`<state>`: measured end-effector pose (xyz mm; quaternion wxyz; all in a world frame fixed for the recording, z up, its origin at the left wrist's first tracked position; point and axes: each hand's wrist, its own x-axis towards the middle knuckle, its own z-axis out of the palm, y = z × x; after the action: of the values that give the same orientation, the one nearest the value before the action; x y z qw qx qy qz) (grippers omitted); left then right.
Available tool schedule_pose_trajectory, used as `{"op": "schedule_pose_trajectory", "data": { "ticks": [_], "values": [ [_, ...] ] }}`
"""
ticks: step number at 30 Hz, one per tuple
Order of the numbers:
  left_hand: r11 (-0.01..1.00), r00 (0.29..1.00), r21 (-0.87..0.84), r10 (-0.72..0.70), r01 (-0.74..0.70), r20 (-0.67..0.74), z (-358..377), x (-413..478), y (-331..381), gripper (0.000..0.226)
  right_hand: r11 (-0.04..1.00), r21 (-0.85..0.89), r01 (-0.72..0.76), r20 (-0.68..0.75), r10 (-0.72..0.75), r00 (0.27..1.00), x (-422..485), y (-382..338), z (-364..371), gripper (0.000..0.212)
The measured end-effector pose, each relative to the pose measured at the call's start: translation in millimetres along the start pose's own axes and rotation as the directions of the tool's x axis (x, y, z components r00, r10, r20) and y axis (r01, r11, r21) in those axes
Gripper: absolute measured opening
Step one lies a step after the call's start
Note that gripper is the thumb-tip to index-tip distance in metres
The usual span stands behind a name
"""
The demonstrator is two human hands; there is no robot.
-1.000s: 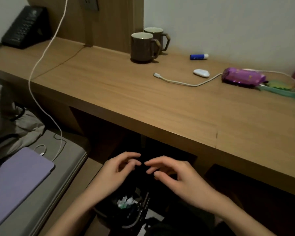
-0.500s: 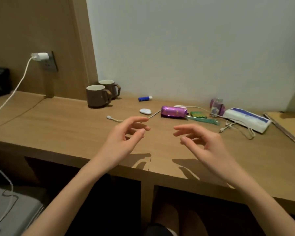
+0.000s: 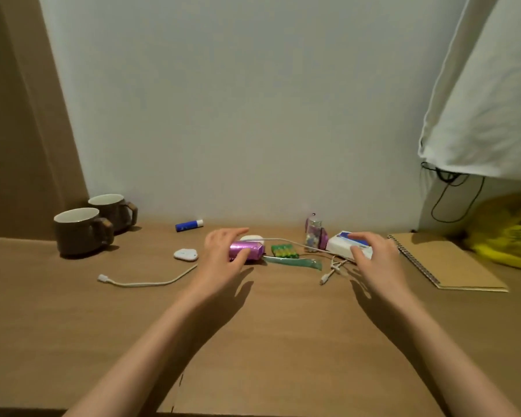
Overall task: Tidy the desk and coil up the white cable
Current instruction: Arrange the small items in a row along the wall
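You were clearing clutter: your left hand [image 3: 223, 251] clasped the purple packet [image 3: 247, 250], right hand [image 3: 373, 254] gripped the tissue pack [image 3: 342, 244]; the white cable [image 3: 145, 283] awaited coiling.

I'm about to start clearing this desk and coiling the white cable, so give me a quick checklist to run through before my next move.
1. Left hand has a grip on the purple packet: ok, fingers wrap it.
2. Right hand is on the white and blue pack: ok, resting on top; firm grip cannot tell.
3. White cable is free to pull: not ok, it runs behind the purple packet and under the pack.
4. Cable's plug end lies loose on the desk: ok.
5. Cable's far end unplugged: cannot tell, tangled near the pack.
6. Mugs clear of the cable: ok.
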<state>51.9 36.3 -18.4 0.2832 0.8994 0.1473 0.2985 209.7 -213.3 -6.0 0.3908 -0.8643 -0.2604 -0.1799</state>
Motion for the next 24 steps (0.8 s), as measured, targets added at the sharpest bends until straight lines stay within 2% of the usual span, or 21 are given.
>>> {"op": "schedule_pose_trajectory", "data": {
  "ticks": [2,6,10,14,20,24],
  "values": [
    [0.968,0.997,0.248,0.062,-0.049,-0.044,18,11,-13,0.046,0.996,-0.072,-0.055,0.014,0.056,0.998,14,16,3,0.027],
    [0.964,0.992,0.266,0.027,0.007,-0.125,33,30,-16,0.048,0.963,-0.241,-0.124,0.133,0.159,0.978,40,42,13,0.031],
    [0.912,0.996,0.411,0.042,-0.003,-0.085,43,41,-24,0.058,0.904,-0.406,-0.131,0.225,0.238,0.945,58,52,18,0.039],
    [0.897,0.999,0.443,0.017,0.004,-0.043,45,37,-32,0.075,0.912,-0.389,-0.127,0.223,0.227,0.948,70,58,21,0.037],
    [0.906,0.999,0.422,0.032,-0.035,0.014,42,36,-35,0.085,0.932,-0.31,-0.188,0.233,0.267,0.935,75,66,26,0.029],
    [0.907,0.997,0.414,0.066,-0.073,0.031,40,35,-37,0.084,0.946,-0.28,-0.166,0.131,0.209,0.969,77,62,23,0.023]
  ]
}}
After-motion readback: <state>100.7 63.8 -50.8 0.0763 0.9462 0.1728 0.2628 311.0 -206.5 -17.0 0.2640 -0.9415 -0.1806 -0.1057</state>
